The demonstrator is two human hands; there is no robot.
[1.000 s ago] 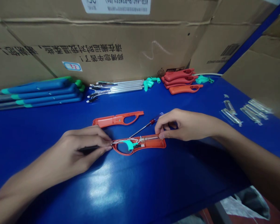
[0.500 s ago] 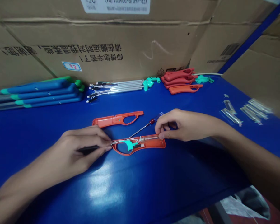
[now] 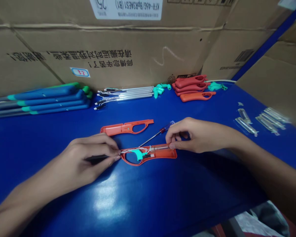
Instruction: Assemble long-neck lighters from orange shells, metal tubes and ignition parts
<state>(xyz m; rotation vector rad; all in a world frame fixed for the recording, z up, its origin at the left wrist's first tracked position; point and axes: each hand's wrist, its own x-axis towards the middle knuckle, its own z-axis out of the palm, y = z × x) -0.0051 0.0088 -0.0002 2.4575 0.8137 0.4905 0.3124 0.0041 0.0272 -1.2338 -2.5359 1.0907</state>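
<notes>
Orange half-shell (image 3: 165, 153), pose unchanged

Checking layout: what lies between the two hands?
An orange shell half, with a clear tube and teal piece; the screwdriver lies behind it, in the head view.

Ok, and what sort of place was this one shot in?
Probably a small assembly bench, judging by the open orange shell with parts laid inside, the screwdriver just behind it, and the silver rods grouped side by side near the cardboard.
</notes>
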